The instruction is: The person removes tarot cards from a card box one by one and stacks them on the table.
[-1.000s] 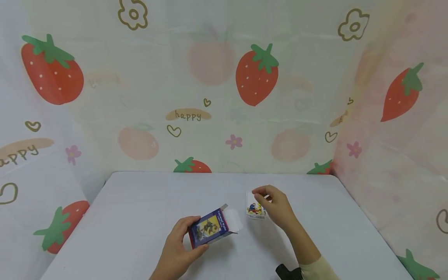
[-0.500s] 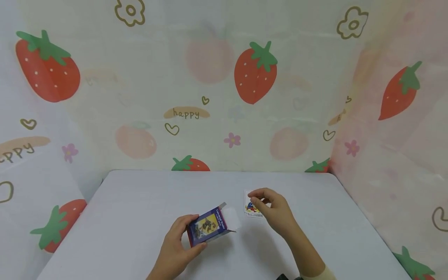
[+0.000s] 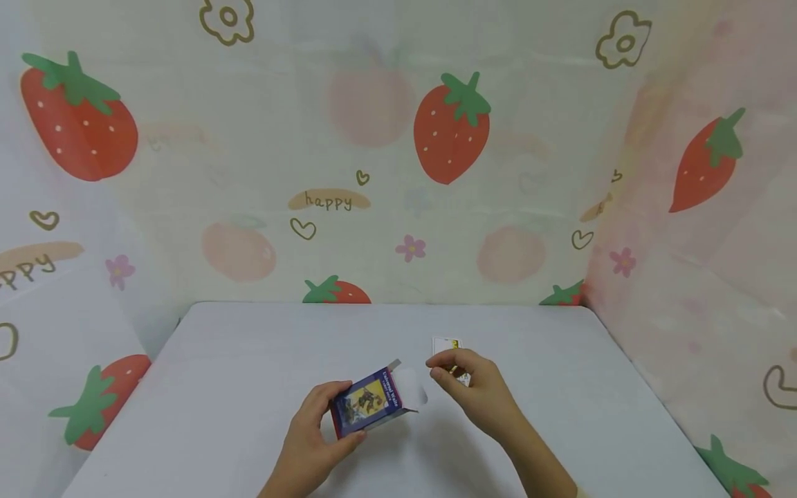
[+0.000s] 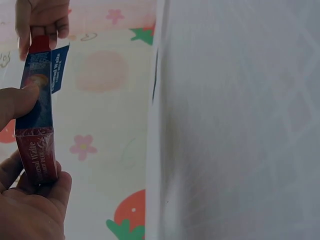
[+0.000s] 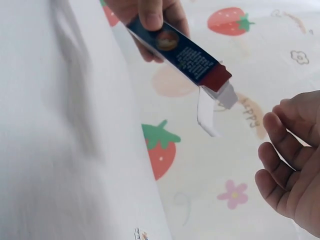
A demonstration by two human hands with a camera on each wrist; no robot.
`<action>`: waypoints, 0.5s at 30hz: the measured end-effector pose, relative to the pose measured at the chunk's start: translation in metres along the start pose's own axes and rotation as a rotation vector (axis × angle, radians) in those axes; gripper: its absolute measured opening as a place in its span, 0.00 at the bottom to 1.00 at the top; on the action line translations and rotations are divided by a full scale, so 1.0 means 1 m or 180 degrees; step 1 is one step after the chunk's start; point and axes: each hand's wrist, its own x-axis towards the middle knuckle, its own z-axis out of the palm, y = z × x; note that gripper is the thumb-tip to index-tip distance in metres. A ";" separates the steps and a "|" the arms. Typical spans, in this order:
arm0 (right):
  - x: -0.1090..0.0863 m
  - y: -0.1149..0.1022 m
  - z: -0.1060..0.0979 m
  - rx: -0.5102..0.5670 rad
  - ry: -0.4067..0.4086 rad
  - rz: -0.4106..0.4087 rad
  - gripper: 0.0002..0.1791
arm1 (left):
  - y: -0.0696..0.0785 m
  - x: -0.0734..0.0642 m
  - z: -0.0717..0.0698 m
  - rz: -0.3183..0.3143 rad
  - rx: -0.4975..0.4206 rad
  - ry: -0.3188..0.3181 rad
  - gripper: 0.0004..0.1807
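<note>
My left hand (image 3: 309, 436) grips a blue tarot card box (image 3: 363, 407), thumb along one edge and fingers along the other. The box is tilted, its end flap (image 3: 409, 389) unfolded toward the right. Close to that flap, my right hand (image 3: 481, 393) hangs in the air with loosely curved fingers. Nothing shows between its fingers in the right wrist view. Behind it, partly hidden, a stack of picture cards (image 3: 439, 345) lies on the table. The left wrist view shows the box's red end (image 4: 42, 157) above my left palm.
A white table (image 3: 261, 346) lies under both hands. Behind it and along the sides hang cloths with strawberry prints, such as the back curtain (image 3: 529, 173). A small corner of a card (image 5: 141, 234) shows at the bottom of the right wrist view.
My right hand has moved left and nearer to me, from over the card stack toward the box's unfolded end. My left hand keeps its grip on the box, nearly still.
</note>
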 end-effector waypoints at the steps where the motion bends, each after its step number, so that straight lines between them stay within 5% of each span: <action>1: -0.001 -0.001 0.001 -0.0016 -0.0005 -0.0017 0.05 | 0.000 0.000 0.000 0.0002 -0.0001 0.0003 0.41; 15: -0.002 0.003 0.020 -0.0154 -0.0102 -0.0330 0.06 | 0.001 0.000 0.000 0.0087 -0.0048 0.0046 0.41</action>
